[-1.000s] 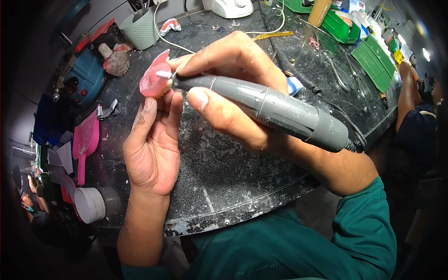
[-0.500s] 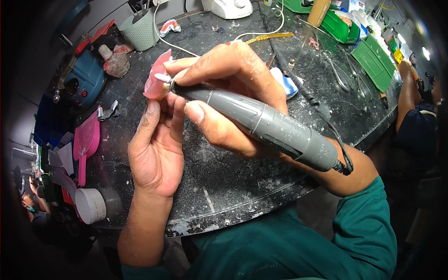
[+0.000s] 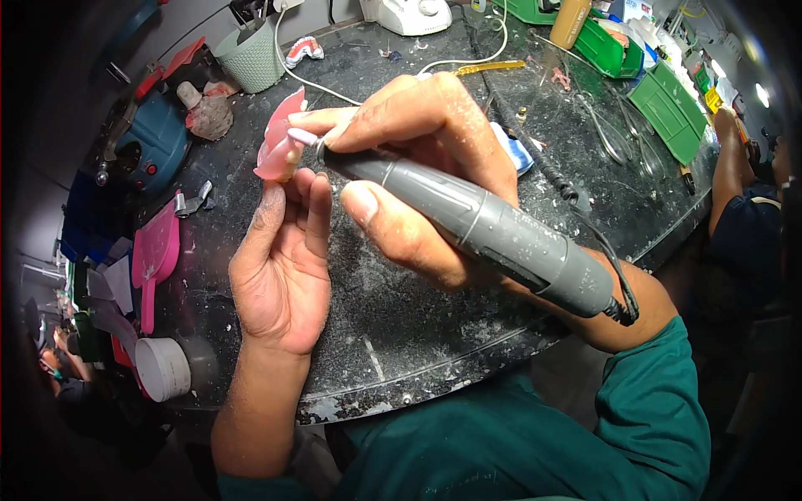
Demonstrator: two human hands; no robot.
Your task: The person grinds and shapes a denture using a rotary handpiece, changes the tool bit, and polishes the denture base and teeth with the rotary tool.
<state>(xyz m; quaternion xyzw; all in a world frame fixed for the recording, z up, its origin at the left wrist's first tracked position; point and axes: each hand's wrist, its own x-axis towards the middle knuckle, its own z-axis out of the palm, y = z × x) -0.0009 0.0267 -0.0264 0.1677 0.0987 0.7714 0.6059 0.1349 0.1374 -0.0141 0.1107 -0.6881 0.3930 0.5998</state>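
Note:
My left hand (image 3: 282,275) pinches a pink denture (image 3: 278,149) by its lower end, between thumb and fingertips. A few pale teeth show along the denture's right edge. My right hand (image 3: 434,167) is wrapped round a dark grey rotary handpiece (image 3: 484,221), held like a pen. The handpiece's pale, rounded bur (image 3: 302,135) lies at the denture's right side; whether it touches cannot be made out. Fingers of my right hand reach to the denture's upper right edge. A coiled black cord (image 3: 622,305) leaves the handpiece's back end. White dust speckles both hands.
At the left are a blue machine (image 3: 154,138), a pink dustpan (image 3: 157,246) and a round white tub (image 3: 163,369). Behind stand a pale green basket (image 3: 251,58) and a white control unit (image 3: 411,15). Green bins (image 3: 668,113) lie at the right, near another person's arm (image 3: 728,159).
The handpiece and my right hand have shifted slightly right and down, drawing the bur back a little along the denture. The denture has tilted slightly. My left hand stays nearly in place.

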